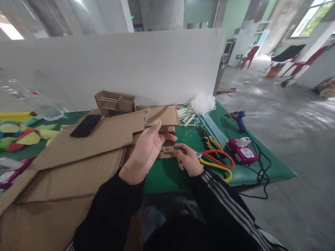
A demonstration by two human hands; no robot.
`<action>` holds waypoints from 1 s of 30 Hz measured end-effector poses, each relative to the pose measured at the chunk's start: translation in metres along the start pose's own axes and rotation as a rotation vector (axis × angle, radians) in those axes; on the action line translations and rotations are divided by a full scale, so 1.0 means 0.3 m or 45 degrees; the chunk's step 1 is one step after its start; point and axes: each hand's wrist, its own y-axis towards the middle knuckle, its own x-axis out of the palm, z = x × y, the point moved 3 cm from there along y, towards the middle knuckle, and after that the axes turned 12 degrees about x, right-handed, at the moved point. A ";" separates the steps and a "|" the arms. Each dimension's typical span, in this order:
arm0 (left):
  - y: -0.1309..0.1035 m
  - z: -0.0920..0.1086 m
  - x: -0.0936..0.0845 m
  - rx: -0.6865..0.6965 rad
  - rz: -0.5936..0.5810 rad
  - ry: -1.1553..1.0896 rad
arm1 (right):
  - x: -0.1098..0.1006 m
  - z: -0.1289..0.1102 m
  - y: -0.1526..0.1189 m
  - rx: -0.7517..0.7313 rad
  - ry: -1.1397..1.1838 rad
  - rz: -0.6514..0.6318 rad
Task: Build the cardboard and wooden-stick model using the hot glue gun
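A small cardboard box (pixel 166 153) with thin wooden sticks across it stands on the green table in front of me. My left hand (pixel 148 150) is at its left and top side, thumb raised and apart from the fingers, which reach over the cardboard. My right hand (pixel 188 161) has its fingers curled at the box's right edge, with the index finger pointing left along it. The left hand hides part of the box. Just right of my right hand lie scissors (pixel 221 157) with a red and a yellow handle.
Cardboard sheets (pixel 78 167) cover the left, a black phone (pixel 86 126) on them. Behind stands a cardboard tray (pixel 115 101). At right are pliers (pixel 208 141), glue sticks (pixel 215 130), a blue glue gun (pixel 237 120) and a purple power socket (pixel 243 153) with black cables.
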 end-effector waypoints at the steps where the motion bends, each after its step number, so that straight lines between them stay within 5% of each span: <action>1: 0.000 0.000 -0.001 0.003 -0.002 -0.010 | 0.011 -0.001 0.007 0.022 0.061 -0.022; 8: -0.002 -0.002 -0.010 -0.020 -0.010 -0.007 | 0.072 -0.018 0.012 0.154 0.374 -0.240; 30: 0.001 -0.001 -0.005 0.021 -0.034 0.027 | 0.043 -0.004 0.012 0.191 0.618 -0.283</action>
